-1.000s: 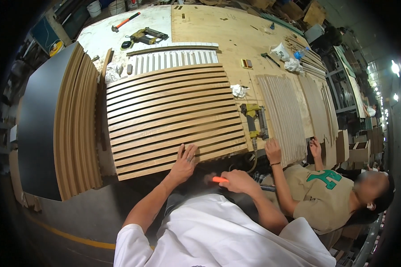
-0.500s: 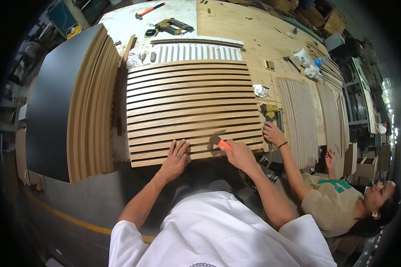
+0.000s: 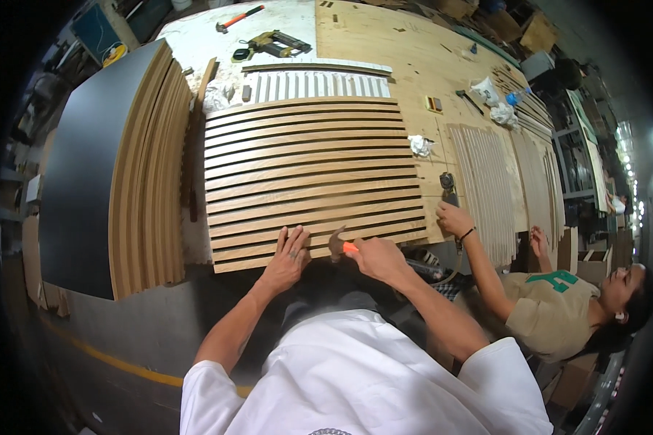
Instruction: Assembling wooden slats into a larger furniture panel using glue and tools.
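Note:
A slatted wood panel [image 3: 312,174], light strips with dark gaps, lies on the workbench before me. My left hand [image 3: 284,262] rests on its near edge, fingers stretched out flat on the slats. My right hand [image 3: 379,259] is closed round the orange handle of a claw hammer [image 3: 337,243]. The hammer's dark head is at the panel's near edge, a short way right of my left hand; whether it touches the wood I cannot tell.
To the left stands a thick stack of dark-faced boards [image 3: 83,174]. A co-worker's hand [image 3: 455,219] grips a nail gun [image 3: 448,188] right of the panel. Farther back lie another nail gun [image 3: 274,43], a second hammer [image 3: 239,19] and crumpled white plastic [image 3: 419,145].
My right hand has brought the hammer left and down to the panel's near edge. My left hand stays put. The co-worker has taken hold of the nail gun and turned it.

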`<control>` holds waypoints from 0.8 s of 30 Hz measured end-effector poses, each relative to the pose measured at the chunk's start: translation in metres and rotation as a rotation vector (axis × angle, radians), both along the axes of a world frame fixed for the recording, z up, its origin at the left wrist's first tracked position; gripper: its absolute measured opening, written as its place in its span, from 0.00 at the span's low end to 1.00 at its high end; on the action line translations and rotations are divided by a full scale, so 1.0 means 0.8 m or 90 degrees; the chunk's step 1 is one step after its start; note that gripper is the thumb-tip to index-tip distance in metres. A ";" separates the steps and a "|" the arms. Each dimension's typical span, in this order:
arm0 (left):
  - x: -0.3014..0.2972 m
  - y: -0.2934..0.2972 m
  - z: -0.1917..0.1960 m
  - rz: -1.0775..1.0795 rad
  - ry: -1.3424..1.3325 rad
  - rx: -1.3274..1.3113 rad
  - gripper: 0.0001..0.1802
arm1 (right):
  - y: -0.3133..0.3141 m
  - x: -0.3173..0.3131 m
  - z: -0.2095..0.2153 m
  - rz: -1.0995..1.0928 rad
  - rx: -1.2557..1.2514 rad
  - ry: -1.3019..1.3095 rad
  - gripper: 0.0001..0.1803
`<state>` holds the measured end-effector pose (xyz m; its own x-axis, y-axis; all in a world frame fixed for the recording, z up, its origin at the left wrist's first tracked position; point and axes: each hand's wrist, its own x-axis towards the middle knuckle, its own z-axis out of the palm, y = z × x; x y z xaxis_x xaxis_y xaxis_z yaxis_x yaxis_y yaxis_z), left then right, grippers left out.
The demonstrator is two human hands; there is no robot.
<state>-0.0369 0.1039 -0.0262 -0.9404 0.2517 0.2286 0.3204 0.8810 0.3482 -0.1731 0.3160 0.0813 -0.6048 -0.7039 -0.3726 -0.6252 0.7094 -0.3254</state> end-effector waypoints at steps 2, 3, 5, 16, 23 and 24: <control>0.002 0.000 -0.003 0.009 -0.012 -0.031 0.16 | 0.002 0.001 0.001 0.026 -0.015 0.010 0.18; 0.000 0.001 0.000 0.006 -0.011 -0.030 0.16 | 0.001 0.004 0.002 0.023 -0.014 0.011 0.18; -0.002 0.003 0.006 0.002 -0.013 -0.033 0.17 | 0.001 0.010 0.005 -0.082 -0.087 0.024 0.19; 0.001 0.001 0.001 -0.003 -0.014 -0.071 0.19 | 0.004 0.013 -0.012 -0.001 -0.084 0.081 0.17; 0.016 -0.017 0.001 0.028 -0.003 0.016 0.18 | -0.003 0.009 -0.004 -0.033 -0.061 0.049 0.17; 0.019 -0.021 0.001 0.032 -0.006 0.014 0.18 | -0.003 0.006 -0.004 -0.027 -0.079 0.048 0.17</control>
